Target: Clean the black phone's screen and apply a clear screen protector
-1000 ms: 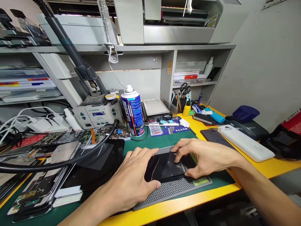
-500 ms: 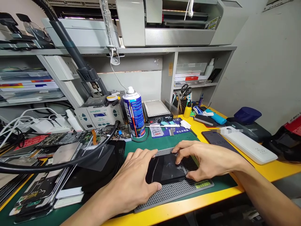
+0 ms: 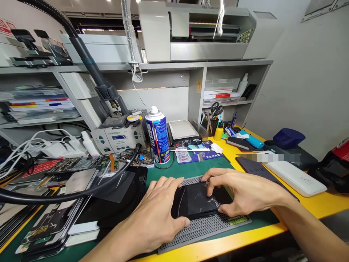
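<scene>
A flat, glossy black phone-like slab [image 3: 200, 198] with light scratches or smears lies on a grey mat with a honeycomb of holes [image 3: 196, 233]. My left hand [image 3: 155, 209] wraps around its left end, with the fingers at the far edge and the thumb along the near edge. At the right end, my right hand [image 3: 237, 193] is bent over it. The right thumb touches the near corner, one fingertip rests on the top face and the other fingers reach the far edge. The slab's left end is partly hidden by my left hand.
A blue spray can [image 3: 158, 136] stands behind the mat, near a small hot plate [image 3: 182, 131]. To the left are a hot-air station [image 3: 118, 138], a black hose [image 3: 81, 196] and stacked phone parts [image 3: 57, 218]. A dark phone [image 3: 255, 167] and white power bank [image 3: 297, 178] lie right.
The camera view has shifted, so the scene sits slightly lower and to the right. Both hands keep nearly the same hold on the slab, which stays on the mat.
</scene>
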`<state>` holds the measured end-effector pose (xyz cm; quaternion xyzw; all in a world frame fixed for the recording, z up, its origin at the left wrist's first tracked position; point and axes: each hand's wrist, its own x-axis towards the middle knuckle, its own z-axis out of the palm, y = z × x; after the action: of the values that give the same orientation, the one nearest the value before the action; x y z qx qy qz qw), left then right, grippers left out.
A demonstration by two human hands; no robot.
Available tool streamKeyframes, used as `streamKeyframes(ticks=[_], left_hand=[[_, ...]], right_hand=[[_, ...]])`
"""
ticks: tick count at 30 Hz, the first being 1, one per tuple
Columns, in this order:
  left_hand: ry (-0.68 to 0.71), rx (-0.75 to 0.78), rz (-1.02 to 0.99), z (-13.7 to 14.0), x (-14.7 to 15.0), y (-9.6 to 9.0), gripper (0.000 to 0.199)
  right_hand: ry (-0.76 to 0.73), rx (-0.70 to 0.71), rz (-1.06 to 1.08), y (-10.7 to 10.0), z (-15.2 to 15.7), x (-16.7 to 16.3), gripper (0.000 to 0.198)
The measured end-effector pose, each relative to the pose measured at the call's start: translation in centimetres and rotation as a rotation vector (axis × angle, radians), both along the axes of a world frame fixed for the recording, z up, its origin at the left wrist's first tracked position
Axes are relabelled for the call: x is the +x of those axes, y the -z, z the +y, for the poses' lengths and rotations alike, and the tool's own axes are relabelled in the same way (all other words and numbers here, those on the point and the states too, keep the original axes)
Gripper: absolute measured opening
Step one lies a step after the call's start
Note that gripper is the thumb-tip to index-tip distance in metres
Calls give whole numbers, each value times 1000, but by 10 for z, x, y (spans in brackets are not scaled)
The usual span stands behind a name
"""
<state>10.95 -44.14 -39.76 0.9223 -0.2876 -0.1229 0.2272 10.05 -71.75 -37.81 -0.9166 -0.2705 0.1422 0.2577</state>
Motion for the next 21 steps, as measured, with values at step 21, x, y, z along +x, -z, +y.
streamKeyframes(ticks=[21], left_hand=[[-14,-2,-3,-1,-2,0,84]], right_hand=[[-6,37,-26,-4,3,-4,25]])
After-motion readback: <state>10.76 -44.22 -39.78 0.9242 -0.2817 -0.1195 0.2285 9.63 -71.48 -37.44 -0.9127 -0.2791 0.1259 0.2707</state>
